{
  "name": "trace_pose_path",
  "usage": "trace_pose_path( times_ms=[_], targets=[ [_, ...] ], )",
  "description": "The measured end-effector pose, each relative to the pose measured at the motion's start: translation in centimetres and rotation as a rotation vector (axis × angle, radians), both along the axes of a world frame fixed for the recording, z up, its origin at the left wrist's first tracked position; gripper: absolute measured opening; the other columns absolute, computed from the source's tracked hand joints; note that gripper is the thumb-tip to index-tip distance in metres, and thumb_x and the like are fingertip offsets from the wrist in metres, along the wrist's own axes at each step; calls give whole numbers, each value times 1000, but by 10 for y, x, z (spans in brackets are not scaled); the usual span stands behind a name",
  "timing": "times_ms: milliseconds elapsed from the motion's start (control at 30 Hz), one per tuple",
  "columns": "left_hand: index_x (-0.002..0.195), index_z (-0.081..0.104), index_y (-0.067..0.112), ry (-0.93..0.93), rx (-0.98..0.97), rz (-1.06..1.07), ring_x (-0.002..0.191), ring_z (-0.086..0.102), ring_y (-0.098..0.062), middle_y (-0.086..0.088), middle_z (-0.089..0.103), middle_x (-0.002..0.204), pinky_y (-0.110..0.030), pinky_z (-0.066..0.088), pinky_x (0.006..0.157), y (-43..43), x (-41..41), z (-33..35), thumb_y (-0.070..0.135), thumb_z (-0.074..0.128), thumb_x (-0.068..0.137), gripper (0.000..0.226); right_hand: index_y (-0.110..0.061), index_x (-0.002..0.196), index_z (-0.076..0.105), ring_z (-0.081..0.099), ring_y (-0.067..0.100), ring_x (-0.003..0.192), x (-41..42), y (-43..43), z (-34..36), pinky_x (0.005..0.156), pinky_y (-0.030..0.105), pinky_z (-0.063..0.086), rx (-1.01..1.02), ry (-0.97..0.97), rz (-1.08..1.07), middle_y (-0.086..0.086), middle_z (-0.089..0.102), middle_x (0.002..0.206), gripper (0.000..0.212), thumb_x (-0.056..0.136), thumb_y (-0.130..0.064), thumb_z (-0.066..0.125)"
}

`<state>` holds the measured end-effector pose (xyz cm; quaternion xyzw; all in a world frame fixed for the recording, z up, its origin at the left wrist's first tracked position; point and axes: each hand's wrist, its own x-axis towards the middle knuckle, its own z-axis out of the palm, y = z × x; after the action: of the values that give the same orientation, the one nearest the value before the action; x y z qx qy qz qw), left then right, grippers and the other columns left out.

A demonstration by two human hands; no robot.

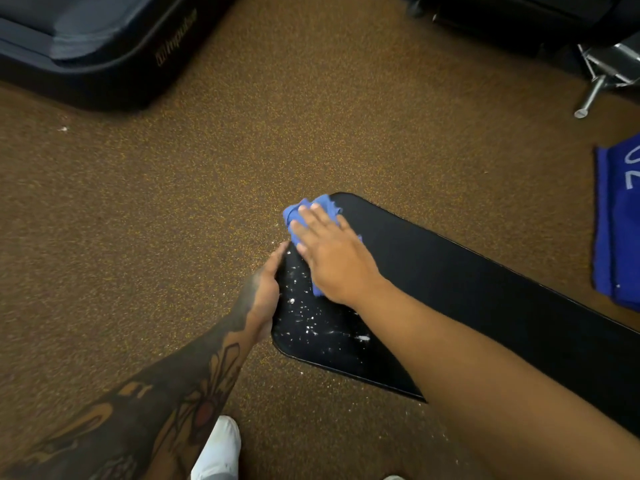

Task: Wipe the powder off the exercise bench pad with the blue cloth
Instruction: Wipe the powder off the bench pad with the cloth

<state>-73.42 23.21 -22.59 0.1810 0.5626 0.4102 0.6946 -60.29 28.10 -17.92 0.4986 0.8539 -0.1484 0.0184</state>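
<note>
Now: right hand [330, 252] laid flat, fingers extended, pressing blue cloth [304, 216] onto black exercise bench pad [450, 271] near its rounded far corner. Cloth bunched, partly overhanging pad edge. Left hand [265, 289] curled around pad's end edge, thumb side up, forearm tattooed. White powder [311, 320] flecks scattered on pad end, nearer than cloth, between both hands. Speckled brown floor [173, 202] beneath; white shoe [220, 448] at bottom; blue fabric [620, 220] at right edge.
</note>
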Motion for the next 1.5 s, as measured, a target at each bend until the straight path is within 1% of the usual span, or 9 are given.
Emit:
trace_pose_path(
  times_ms=[133, 233, 433, 567, 733, 933, 1100, 1333, 1500],
  targets=[
    [133, 58, 28, -73, -49, 5, 93, 73, -3, 12, 77, 103, -17, 57, 66, 1, 1, -8, 38, 22, 109, 44, -22, 156, 20, -2, 15, 152, 19, 20, -1, 120, 39, 0, -6, -63, 10, -1, 7, 166, 53, 106, -27, 36],
    [132, 61, 30, -36, -74, 22, 102, 72, -11, 4, 75, 116, -24, 57, 74, 0, -1, -9, 41, 26, 108, 44, -17, 153, 29, 4, 19, 152, 6, 16, -1, 122, 45, 9, -2, 10, -160, 3, 14, 165, 48, 106, -27, 31],
    [108, 69, 22, -52, -105, 49, 95, 74, -13, -6, 76, 109, -28, 56, 78, -2, 0, -8, 45, 24, 108, 51, -17, 150, 36, 14, 21, 151, 8, -35, -8, 120, 44, 10, 12, 32, 212, 4, 22, 163, 48, 103, -27, 36],
    [120, 61, 28, -98, -83, 36, 105, 66, -6, 4, 71, 116, -23, 51, 86, -2, 2, -2, 42, 15, 109, 50, -19, 153, 29, 3, 19, 152, -2, -23, -7, 122, 45, 4, 30, 27, -26, 2, 14, 165, 48, 106, -26, 32],
    [123, 64, 17, -60, -101, 54, 86, 75, -9, -4, 76, 105, -21, 59, 66, -3, -3, -8, 47, 21, 108, 54, -17, 150, 38, 14, 22, 151, -3, -50, -12, 120, 45, 10, 63, 10, 180, 4, 23, 162, 48, 103, -26, 37],
    [141, 55, 21, -102, -152, 69, 126, 61, -24, -10, 65, 136, -42, 42, 112, -1, -11, -8, 51, 13, 107, 62, -18, 154, 28, 1, 20, 152, -8, -33, -9, 122, 45, 3, 53, 35, -77, 3, 10, 165, 48, 106, -26, 32],
    [111, 68, 13, -112, -175, 111, 81, 76, -16, -11, 75, 104, -22, 57, 55, -2, -12, -9, 50, 17, 107, 63, -20, 150, 36, 14, 22, 151, -7, -66, -19, 120, 45, 13, 82, -25, 227, 3, 22, 163, 62, 94, -30, 61],
    [144, 51, 17, -194, -184, 92, 126, 60, -28, -14, 63, 138, -41, 46, 104, -2, -14, -4, 57, 8, 104, 70, -16, 152, 32, 6, 22, 152, -10, -49, -13, 122, 47, 8, 70, 76, -123, 5, 17, 164, 50, 103, -23, 38],
    [121, 64, 19, -201, -205, 132, 86, 76, -23, -12, 78, 102, -31, 58, 66, -2, -15, -3, 56, 14, 105, 65, -19, 150, 37, 13, 21, 151, -7, -89, -18, 120, 45, 13, 56, 52, 171, 4, 22, 163, 57, 96, -28, 55]
  ],
)
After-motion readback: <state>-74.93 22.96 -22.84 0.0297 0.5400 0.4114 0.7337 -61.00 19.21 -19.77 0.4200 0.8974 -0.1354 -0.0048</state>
